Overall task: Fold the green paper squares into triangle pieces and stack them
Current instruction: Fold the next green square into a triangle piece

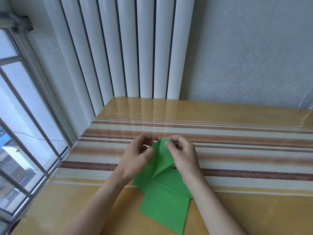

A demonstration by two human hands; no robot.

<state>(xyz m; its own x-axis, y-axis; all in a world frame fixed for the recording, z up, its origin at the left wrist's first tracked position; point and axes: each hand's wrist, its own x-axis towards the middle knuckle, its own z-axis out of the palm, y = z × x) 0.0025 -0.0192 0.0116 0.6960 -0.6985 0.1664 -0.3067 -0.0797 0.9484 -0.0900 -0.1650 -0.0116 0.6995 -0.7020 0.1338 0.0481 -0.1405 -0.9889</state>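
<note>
Left hand: the left hand sits above the table, fingers curled, thumb and fingertips pinching the left edge of the folded green piece; the wrist and bare forearm run down towards the lower left.
Right hand: the right hand mirrors it, fingers curled, thumb pressing on the upper right part of the same piece, index finger hooked over its top corner; the forearm runs down towards the lower right.
Folded green piece: held between both hands, raised slightly off the table; it comes to a point at the top, between the two index fingers, and a crease runs down its middle to a lower tip.
Green paper squares: a loose pile of green paper squares lies flat on the table just below the hands, sheets overlapping at differing angles; the nearest sheet reaches almost to the bottom edge of the view, and the folded piece's lower tip overlaps the pile's upper part.
Table: the table has a glossy yellow top with a band of brown and cream stripes crossing beneath the hands.
Radiator: a white ribbed radiator stands against the wall behind the table's far edge.
Window: a metal-framed window fills the left side.
</note>
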